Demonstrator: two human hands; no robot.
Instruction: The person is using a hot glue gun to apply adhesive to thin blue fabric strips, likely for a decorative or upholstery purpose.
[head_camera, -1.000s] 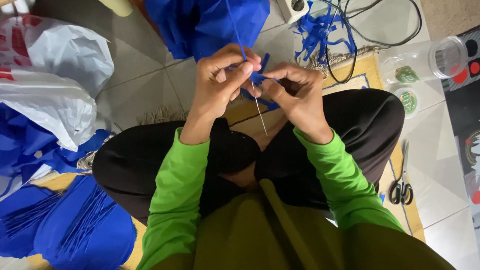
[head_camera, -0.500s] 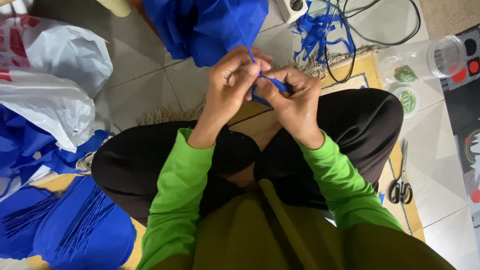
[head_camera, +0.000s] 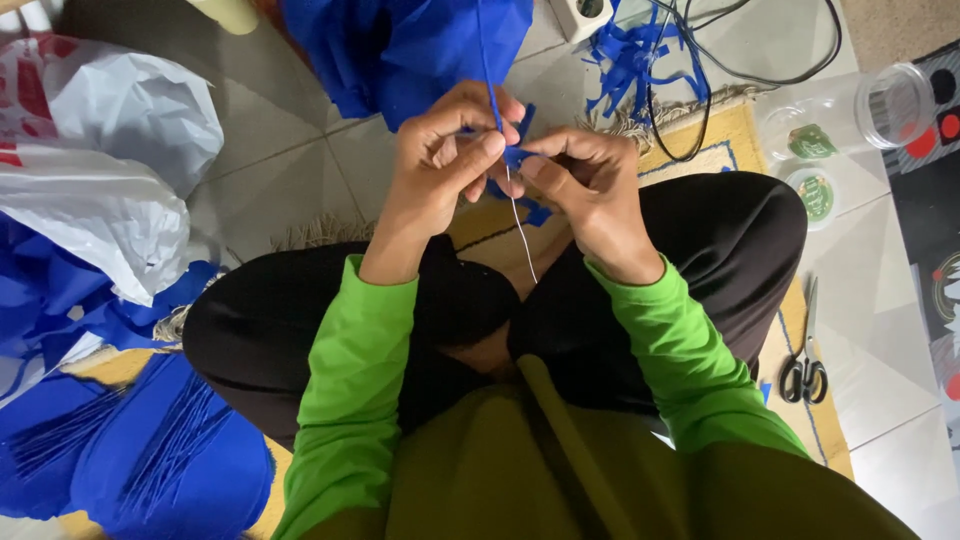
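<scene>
Left hand: the left hand (head_camera: 440, 150) was curled nearly closed, thumb and fingers pinching the blue paper strip (head_camera: 490, 70) against the thin wire (head_camera: 520, 225).
Right hand: the right hand (head_camera: 580, 180) was closed too, fingertips nipping a small blue paper piece (head_camera: 518, 155) at the wire's top.
Progress: judging by it, the wrap was only begun; most of the wire hung bare below.
Pose: both wrists met above the crossed legs, knuckles up.
Around: blue paper pile (head_camera: 410, 45) ahead, scissors (head_camera: 805, 350) right.
</scene>
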